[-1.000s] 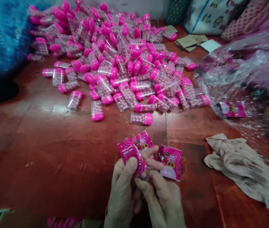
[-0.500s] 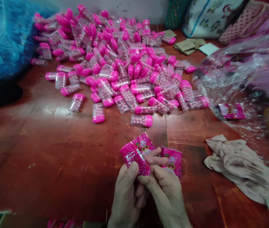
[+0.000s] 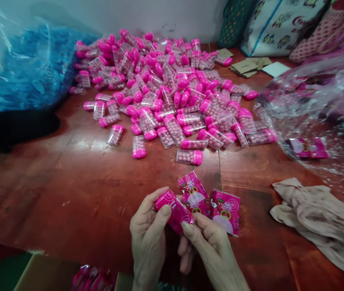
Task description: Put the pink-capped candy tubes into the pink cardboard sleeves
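Note:
My left hand (image 3: pixel 149 234) and my right hand (image 3: pixel 209 246) both grip one pink-labelled candy container (image 3: pixel 174 209) near the table's front edge, thumbs on its label. Just behind it lie two pink printed labels (image 3: pixel 208 200) flat on the red-brown table (image 3: pixel 68 182). Farther back spreads a big pile of clear candy containers with pink caps (image 3: pixel 172 89), filled with small pink balls. One stray container (image 3: pixel 189 156) lies closest to my hands.
A blue plastic bag (image 3: pixel 23 68) bulges at the back left. A crumpled clear plastic bag (image 3: pixel 317 105) with a pink label (image 3: pixel 307 147) inside sits at right. A beige cloth (image 3: pixel 320 222) lies front right. Patterned bags (image 3: pixel 275 24) and cardboard scraps (image 3: pixel 247 66) stand at the back. A cardboard box (image 3: pixel 53 275) sits below the front edge.
The view has shifted, so everything sits a little lower and further right. My hands have turned the labelled container and my left fingers now curl over its top.

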Demonstrator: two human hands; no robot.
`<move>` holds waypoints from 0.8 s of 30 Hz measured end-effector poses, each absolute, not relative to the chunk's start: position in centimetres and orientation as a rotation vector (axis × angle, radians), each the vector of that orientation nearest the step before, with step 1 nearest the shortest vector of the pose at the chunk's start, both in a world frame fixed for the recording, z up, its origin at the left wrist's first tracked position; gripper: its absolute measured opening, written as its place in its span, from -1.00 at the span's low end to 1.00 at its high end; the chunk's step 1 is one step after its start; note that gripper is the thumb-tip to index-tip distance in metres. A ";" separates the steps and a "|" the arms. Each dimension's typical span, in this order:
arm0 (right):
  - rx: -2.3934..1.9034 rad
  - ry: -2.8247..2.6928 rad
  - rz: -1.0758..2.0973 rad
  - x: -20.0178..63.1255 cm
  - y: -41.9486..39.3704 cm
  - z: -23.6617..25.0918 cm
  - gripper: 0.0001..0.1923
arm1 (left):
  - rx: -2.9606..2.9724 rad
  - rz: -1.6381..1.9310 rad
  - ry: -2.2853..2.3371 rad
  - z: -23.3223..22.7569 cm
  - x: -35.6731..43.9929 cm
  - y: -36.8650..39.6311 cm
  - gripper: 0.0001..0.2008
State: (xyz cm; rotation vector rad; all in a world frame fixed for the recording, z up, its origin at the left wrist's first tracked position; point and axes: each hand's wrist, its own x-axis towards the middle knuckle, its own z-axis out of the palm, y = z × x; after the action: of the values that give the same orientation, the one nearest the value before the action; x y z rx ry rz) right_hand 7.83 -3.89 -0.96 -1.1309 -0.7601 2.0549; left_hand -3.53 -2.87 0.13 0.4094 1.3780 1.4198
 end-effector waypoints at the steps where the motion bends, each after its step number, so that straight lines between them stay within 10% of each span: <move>1: -1.123 -0.751 2.058 7.8 -4.0 -1.0 -0.66 | 0.403 1.438 1.385 0.1 -3.6 -3.0 -0.77; 24: -1.138 -0.714 2.134 7.3 -5.0 -1.7 -0.63 | 0.401 1.461 1.494 1.6 -3.4 -4.2 -0.83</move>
State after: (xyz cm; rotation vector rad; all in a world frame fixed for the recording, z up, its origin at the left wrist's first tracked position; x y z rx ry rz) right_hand 7.35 -5.00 -1.71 -1.1383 -0.7135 2.1345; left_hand -3.42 -4.24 1.60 0.4012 1.4938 1.4612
